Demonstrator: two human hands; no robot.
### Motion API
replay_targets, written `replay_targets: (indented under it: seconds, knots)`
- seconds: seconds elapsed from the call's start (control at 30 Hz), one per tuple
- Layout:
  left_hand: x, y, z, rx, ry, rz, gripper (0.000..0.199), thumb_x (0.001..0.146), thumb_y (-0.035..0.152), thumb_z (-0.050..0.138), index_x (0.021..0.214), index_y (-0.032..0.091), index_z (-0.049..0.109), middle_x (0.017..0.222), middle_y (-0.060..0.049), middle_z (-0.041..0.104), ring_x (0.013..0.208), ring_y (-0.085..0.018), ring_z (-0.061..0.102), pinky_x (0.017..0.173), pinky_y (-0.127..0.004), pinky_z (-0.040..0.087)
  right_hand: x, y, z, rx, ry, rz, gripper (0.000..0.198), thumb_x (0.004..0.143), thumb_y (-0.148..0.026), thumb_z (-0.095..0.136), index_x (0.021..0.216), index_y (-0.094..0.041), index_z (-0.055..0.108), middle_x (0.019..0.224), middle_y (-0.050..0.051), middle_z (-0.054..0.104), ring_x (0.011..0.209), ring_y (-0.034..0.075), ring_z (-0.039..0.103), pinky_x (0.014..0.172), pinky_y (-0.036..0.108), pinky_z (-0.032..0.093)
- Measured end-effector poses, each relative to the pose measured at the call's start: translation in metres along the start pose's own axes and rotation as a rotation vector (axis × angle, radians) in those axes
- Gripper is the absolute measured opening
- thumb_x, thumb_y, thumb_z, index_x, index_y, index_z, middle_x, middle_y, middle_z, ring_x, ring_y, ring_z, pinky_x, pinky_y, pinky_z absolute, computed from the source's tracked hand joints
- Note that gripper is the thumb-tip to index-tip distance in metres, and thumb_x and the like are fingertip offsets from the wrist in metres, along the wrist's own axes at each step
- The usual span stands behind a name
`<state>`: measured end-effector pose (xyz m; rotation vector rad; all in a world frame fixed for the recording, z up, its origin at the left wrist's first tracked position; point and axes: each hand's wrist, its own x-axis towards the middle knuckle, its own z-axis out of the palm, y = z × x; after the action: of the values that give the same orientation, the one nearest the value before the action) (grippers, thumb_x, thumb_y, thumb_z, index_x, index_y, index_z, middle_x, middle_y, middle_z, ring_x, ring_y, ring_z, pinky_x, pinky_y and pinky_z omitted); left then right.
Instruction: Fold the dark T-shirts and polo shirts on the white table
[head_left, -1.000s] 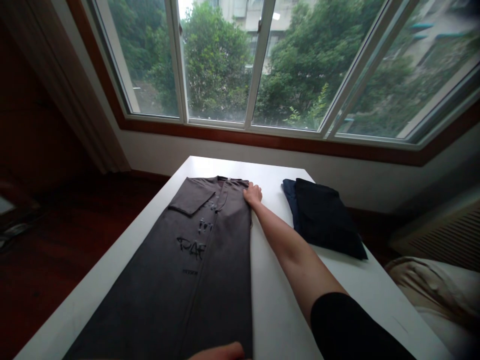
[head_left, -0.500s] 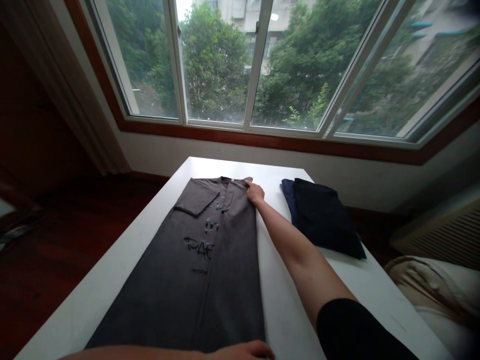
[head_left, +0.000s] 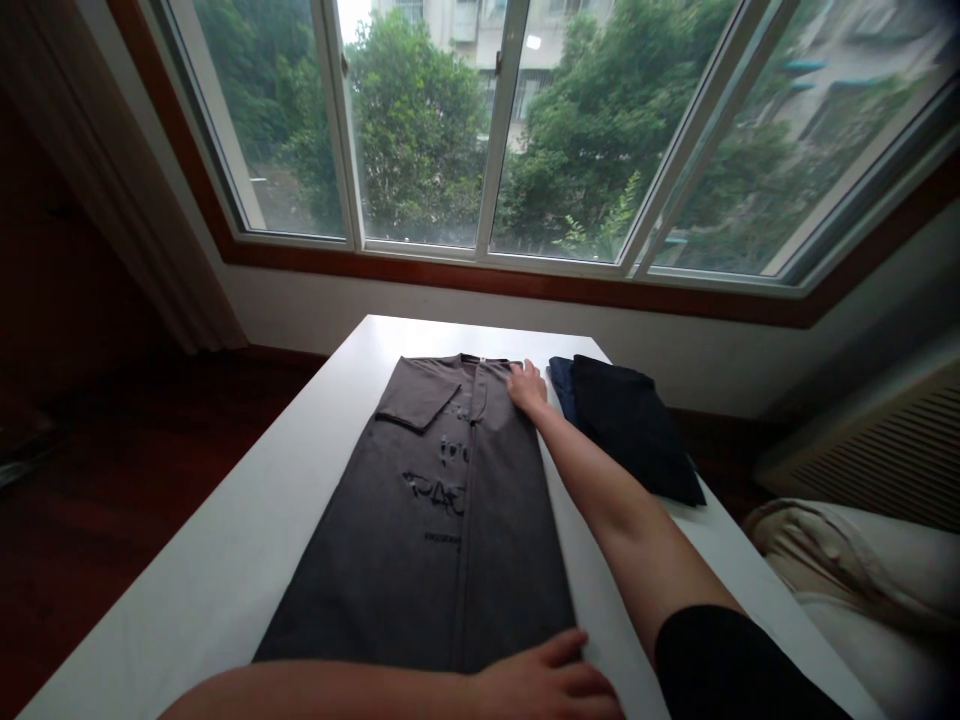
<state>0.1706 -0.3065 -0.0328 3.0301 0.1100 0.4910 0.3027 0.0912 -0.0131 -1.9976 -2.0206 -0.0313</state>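
A dark grey T-shirt [head_left: 397,560] with black lettering lies lengthwise on the white table [head_left: 225,520], its collar at the far end. One side is folded inward over the print, and a short sleeve lies across the far left part. My right hand [head_left: 529,387] rests at the shirt's far right corner beside the collar, fingers slightly apart. Reaching across the near end, my left hand [head_left: 553,682] lies over the right edge of the shirt, fingers spread. The bottom of the frame cuts off part of that hand, and my left forearm hides the near end of the shirt.
Folded black clothing [head_left: 630,425] lies right of the shirt, with a navy piece [head_left: 562,385] partly under it. Beyond the table are a wall and a wide window [head_left: 420,130]. Beige fabric [head_left: 817,560] sits off the table's right side, near a slatted unit [head_left: 885,430].
The shirt has shifted right on the table, closer to the black clothing. Both hands moved right with it. My right hand's fingers have loosened from the shirt's corner, and more of my left hand shows.
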Motion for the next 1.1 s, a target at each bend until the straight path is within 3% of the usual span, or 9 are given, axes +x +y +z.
replay_targets:
  seconds: [0.1,0.2,0.33,0.47,0.63,0.77,0.87,0.97,1.1]
  knots:
    - [-0.035,-0.034,-0.053,-0.079,0.023,-0.225,0.027,0.100,0.037,0.059,0.122,0.024,0.065,0.133,-0.005,0.066,0.126,-0.025,0.056,0.127,-0.051,0.026,-0.019,-0.012,0.011,0.032,-0.003,-0.219,0.054,0.107,-0.044,0.050,0.156,-0.024,0.052,0.167,0.015,0.035,0.150,0.033,0.037,0.121,0.044,0.035]
    - [-0.081,-0.082,-0.094,-0.085,0.053,-0.589,0.023,0.092,0.020,0.062,0.115,0.023,0.066,0.129,-0.006,0.066,0.122,-0.024,0.056,0.116,-0.042,0.039,-0.037,-0.020,0.024,0.037,-0.124,-0.394,0.057,0.108,-0.052,0.047,0.158,-0.026,0.050,0.166,0.012,0.039,0.153,0.031,0.036,0.124,0.043,0.032]
    - [-0.146,-0.133,-0.123,0.082,0.052,-1.126,0.027,0.098,0.021,0.054,0.122,0.019,0.065,0.130,-0.012,0.062,0.122,-0.027,0.057,0.109,-0.041,0.045,-0.045,-0.023,0.028,0.025,-0.204,-0.400,0.057,0.107,-0.053,0.049,0.156,-0.026,0.053,0.163,0.013,0.043,0.151,0.031,0.040,0.123,0.042,0.033]
    - [-0.204,-0.139,-0.139,0.256,-0.114,-1.378,0.041,0.100,0.029,0.051,0.140,0.016,0.055,0.131,-0.017,0.060,0.122,-0.031,0.059,0.104,-0.044,0.048,-0.041,-0.031,0.018,0.031,-0.206,-0.398,0.051,0.103,-0.047,0.058,0.147,-0.023,0.062,0.154,0.015,0.054,0.140,0.031,0.052,0.116,0.039,0.041]
    - [-0.244,-0.101,-0.148,0.007,-0.200,-1.442,0.051,0.100,0.035,0.051,0.149,0.021,0.045,0.139,-0.015,0.063,0.119,-0.031,0.066,0.099,-0.043,0.051,-0.042,-0.070,0.012,0.114,-0.105,-0.449,0.039,0.104,-0.037,0.058,0.136,-0.020,0.069,0.139,0.013,0.065,0.131,0.028,0.057,0.112,0.035,0.043]
    - [-0.244,-0.071,-0.151,-0.227,-0.121,-1.378,0.054,0.093,0.028,0.058,0.147,0.026,0.049,0.149,-0.009,0.061,0.131,-0.027,0.062,0.109,-0.038,0.047,-0.042,-0.138,0.017,0.208,-0.118,-0.530,0.035,0.105,-0.035,0.058,0.134,-0.021,0.069,0.134,0.010,0.067,0.130,0.025,0.057,0.111,0.032,0.042]
    - [-0.235,-0.056,-0.158,-0.330,-0.209,-1.333,0.054,0.092,0.029,0.060,0.145,0.028,0.052,0.139,-0.008,0.068,0.124,-0.029,0.066,0.103,-0.039,0.050,-0.044,-0.199,0.025,0.265,-0.175,-0.590,0.035,0.106,-0.036,0.056,0.136,-0.023,0.068,0.135,0.010,0.066,0.126,0.024,0.059,0.108,0.031,0.044]
    - [-0.225,-0.045,-0.171,-0.294,-0.343,-1.234,0.049,0.091,0.027,0.059,0.140,0.028,0.056,0.127,-0.008,0.073,0.117,-0.031,0.069,0.098,-0.042,0.052,-0.047,-0.249,0.037,0.253,-0.229,-0.534,0.044,0.106,-0.046,0.053,0.144,-0.026,0.062,0.137,0.012,0.063,0.126,0.027,0.060,0.103,0.034,0.048]
    - [-0.214,-0.028,-0.188,-0.225,-0.470,-1.154,0.023,0.088,0.022,0.059,0.109,0.026,0.067,0.109,-0.006,0.076,0.104,-0.030,0.072,0.090,-0.039,0.054,-0.042,-0.286,0.047,0.135,-0.261,-0.361,0.057,0.100,-0.057,0.057,0.148,-0.026,0.057,0.143,0.018,0.057,0.129,0.036,0.058,0.098,0.044,0.053]
